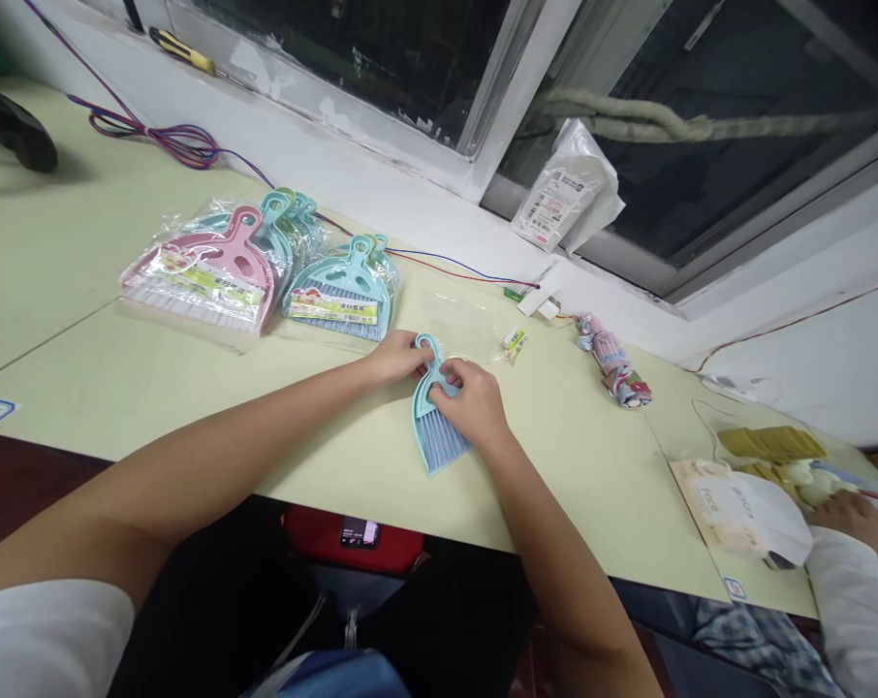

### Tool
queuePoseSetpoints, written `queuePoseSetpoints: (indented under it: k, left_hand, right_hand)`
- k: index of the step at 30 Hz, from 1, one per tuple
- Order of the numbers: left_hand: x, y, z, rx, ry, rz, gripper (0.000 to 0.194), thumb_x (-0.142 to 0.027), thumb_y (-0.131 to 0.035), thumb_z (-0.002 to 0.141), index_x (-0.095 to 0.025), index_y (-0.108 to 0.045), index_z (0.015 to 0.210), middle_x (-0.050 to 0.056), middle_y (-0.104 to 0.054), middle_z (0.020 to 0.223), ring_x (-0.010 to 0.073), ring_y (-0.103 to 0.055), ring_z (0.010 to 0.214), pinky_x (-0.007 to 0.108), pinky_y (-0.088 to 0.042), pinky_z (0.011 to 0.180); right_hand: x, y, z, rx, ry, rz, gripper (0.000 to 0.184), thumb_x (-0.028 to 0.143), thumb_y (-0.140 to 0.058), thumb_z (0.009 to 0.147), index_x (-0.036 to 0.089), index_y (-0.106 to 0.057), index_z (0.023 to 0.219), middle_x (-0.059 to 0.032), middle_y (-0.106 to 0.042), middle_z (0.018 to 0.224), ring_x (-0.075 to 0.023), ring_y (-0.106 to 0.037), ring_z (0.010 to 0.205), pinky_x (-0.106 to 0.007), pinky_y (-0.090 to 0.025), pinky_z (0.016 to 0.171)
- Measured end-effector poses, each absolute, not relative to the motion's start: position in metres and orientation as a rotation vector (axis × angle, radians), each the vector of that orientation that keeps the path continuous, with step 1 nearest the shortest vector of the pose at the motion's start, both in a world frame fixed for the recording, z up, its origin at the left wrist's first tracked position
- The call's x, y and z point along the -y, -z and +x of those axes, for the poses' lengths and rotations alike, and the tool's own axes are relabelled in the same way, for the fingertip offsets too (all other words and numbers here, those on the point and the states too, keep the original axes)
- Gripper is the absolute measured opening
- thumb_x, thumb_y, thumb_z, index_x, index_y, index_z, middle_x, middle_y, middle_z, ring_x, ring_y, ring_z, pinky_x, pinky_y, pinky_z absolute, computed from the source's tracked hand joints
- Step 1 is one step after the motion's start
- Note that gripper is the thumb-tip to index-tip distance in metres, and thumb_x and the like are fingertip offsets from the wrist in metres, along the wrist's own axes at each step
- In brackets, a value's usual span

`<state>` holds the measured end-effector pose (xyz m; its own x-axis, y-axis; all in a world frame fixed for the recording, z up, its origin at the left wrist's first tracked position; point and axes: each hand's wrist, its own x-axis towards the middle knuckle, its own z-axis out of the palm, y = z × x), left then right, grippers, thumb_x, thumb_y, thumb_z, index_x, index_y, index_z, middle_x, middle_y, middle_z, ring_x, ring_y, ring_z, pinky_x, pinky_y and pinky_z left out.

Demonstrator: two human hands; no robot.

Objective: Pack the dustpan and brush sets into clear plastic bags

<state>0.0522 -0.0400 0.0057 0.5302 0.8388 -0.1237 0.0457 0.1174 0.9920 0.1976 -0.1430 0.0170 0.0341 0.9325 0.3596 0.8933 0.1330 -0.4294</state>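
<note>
A light blue dustpan with a small brush [443, 441] nested in it is upright between my hands, grey-blue bristles toward me. My left hand [397, 358] pinches the set near its looped handle. Fingers of my right hand [474, 396] are curled over the upper right of the set, hiding part of it. Just behind lies a clear plastic bag [457, 325], with a small green and white label [514, 343] at its right. To the left are wrapped sets: a pink dustpan set [242, 228] and a blue dustpan set [359, 260], with several more behind.
Along the wall are coiled wires [184, 145], a screwdriver [192, 53] and a white plastic package [555, 199]. A rolled patterned cloth [613, 361] lies right. Farther right, a co-worker's hands [853, 519] are near a tissue pack [730, 509] and yellow trays [769, 443].
</note>
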Motion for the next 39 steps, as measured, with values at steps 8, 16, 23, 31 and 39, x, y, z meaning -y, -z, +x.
queuePoseSetpoints:
  k: [8,16,23,31,39]
  left_hand:
    - [0.034,-0.001,0.051,-0.819,-0.753,1.281,0.011,-0.025,-0.067,0.076,-0.018,-0.059,0.076,0.001,-0.060,0.064,0.0142,-0.060,0.058,0.025,-0.050,0.054]
    - [0.035,-0.004,0.044,-0.872,-0.783,1.315,0.017,-0.032,-0.064,0.078,-0.020,-0.053,0.073,-0.002,-0.052,0.060,0.0121,-0.051,0.051,0.023,-0.037,0.047]
    - [0.034,-0.002,0.044,-0.854,-0.764,1.326,0.018,-0.033,-0.065,0.078,-0.020,-0.054,0.075,-0.002,-0.051,0.059,0.0126,-0.050,0.051,0.024,-0.035,0.046]
    - [0.033,0.001,0.044,-0.815,-0.761,1.330,0.017,-0.033,-0.064,0.078,-0.020,-0.053,0.074,-0.002,-0.051,0.059,0.0126,-0.051,0.051,0.024,-0.037,0.048]
    - [0.034,0.000,0.043,-0.808,-0.748,1.352,0.016,-0.033,-0.063,0.079,-0.020,-0.055,0.076,-0.002,-0.052,0.062,0.0125,-0.052,0.052,0.024,-0.039,0.047]
  right_hand:
    - [0.140,-0.021,0.215,1.758,-0.047,-1.579,0.017,0.031,-0.056,0.090,0.021,-0.069,0.095,-0.0047,-0.071,0.090,-0.0188,-0.065,0.081,-0.032,-0.052,0.080]
    - [0.115,0.009,0.323,1.473,0.203,-1.896,0.042,0.032,-0.047,0.092,0.015,-0.065,0.126,-0.0169,-0.067,0.126,-0.0300,-0.058,0.119,-0.050,-0.043,0.107]
    - [0.098,0.037,0.345,1.626,0.114,-2.015,0.042,0.027,-0.047,0.090,0.018,-0.062,0.128,-0.0162,-0.060,0.137,-0.0302,-0.052,0.129,-0.051,-0.039,0.111]
    - [0.098,0.033,0.344,1.623,0.091,-2.032,0.028,0.031,-0.051,0.090,0.019,-0.069,0.107,-0.0128,-0.071,0.113,-0.0272,-0.063,0.106,-0.044,-0.048,0.100]
    - [0.103,0.027,0.340,1.556,0.121,-2.083,0.038,0.030,-0.048,0.091,0.016,-0.069,0.119,-0.0156,-0.070,0.123,-0.0280,-0.064,0.112,-0.042,-0.046,0.103]
